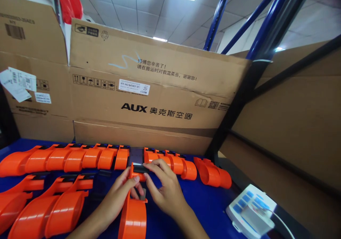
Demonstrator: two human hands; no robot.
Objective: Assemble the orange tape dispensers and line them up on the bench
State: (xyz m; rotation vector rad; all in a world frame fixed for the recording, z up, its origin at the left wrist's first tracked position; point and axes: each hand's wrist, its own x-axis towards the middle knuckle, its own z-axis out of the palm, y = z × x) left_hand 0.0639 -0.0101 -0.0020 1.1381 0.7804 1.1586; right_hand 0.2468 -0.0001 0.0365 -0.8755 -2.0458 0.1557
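Observation:
My left hand point(121, 187) is closed around the neck of an orange plastic tape dispenser point(134, 216), whose rounded body hangs below it. A black strip point(140, 168) with a pale serrated edge lies across the dispenser's top end. With thumb and fingers, my right hand point(166, 187) pinches the right end of this strip. A small greyish piece point(143, 194) shows beneath the right hand, partly hidden. Just behind the hands stand more orange dispensers point(122, 159) with black ends.
Rows of orange dispensers point(55, 159) line the back of the blue table point(183, 193), with several larger-looking ones point(66, 210) at front left. Orange pieces without visible black parts point(213, 175) lie at right. A white power strip point(250, 210) with a plugged-in adapter sits front right. Cardboard point(160, 90) walls the back.

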